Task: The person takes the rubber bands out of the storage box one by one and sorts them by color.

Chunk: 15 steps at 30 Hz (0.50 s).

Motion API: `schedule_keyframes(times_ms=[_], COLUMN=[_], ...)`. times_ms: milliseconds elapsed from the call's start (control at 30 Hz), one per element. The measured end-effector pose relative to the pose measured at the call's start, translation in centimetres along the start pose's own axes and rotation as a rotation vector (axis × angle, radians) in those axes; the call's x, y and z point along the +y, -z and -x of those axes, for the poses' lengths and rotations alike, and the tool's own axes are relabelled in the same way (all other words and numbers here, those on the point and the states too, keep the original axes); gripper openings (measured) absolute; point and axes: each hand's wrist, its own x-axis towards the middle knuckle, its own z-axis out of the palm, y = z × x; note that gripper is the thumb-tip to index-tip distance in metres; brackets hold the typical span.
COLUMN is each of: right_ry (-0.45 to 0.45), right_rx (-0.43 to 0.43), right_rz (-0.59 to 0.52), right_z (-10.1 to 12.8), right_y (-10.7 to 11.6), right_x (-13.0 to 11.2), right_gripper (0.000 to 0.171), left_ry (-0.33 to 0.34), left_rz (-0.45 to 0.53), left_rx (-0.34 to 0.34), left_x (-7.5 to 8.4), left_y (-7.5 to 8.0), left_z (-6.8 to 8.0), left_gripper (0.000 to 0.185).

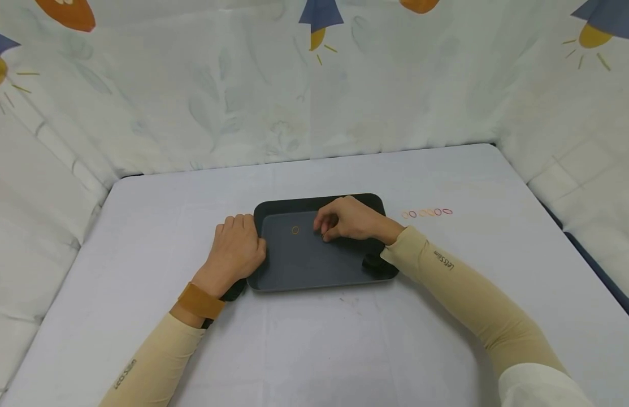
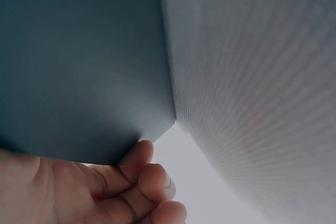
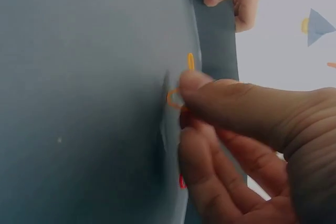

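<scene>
A dark grey rectangular tray (image 1: 314, 277) lies on the table. My left hand (image 1: 235, 246) grips its left rim, with the thumb over the edge and the fingers bent outside the wall. Over the tray's inside, my right hand (image 1: 347, 219) pinches a small orange rubber band (image 3: 172, 99) between thumb and fingers. A yellow-orange rubber band (image 3: 190, 61) lies in the tray beyond the fingertips. In the right wrist view a red rubber band (image 3: 182, 181) shows beside the fingers, partly hidden by them.
Several small orange and red rubber bands (image 1: 438, 212) lie in a row on the white-covered table (image 1: 314, 345), right of the tray. A black object (image 1: 373, 263) shows at the tray's right end. A patterned white curtain (image 1: 273, 107) hangs behind the table.
</scene>
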Motion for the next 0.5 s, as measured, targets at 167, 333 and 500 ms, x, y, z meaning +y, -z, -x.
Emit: schedule_keyframes(times_ms=[167, 333, 500], right_ry=[-0.007, 0.009, 0.019], right_rx=[0.012, 0.02, 0.034], right_rz=[-0.048, -0.098, -0.19], right_z=[0.4, 1.0, 1.7], right_y=[0.2, 0.5, 1.1], right_x=[-0.2, -0.1, 0.1], right_gripper=[0.023, 0.021, 0.019], left_ry=[-0.005, -0.009, -0.006], left_rz=[-0.001, -0.005, -0.001], left_rx=[-0.005, -0.006, -0.006], left_x=[0.1, 0.1, 0.0], left_y=[0.0, 0.1, 0.2], left_z=[0.0, 0.0, 0.1], left_gripper=[0.022, 0.021, 0.022])
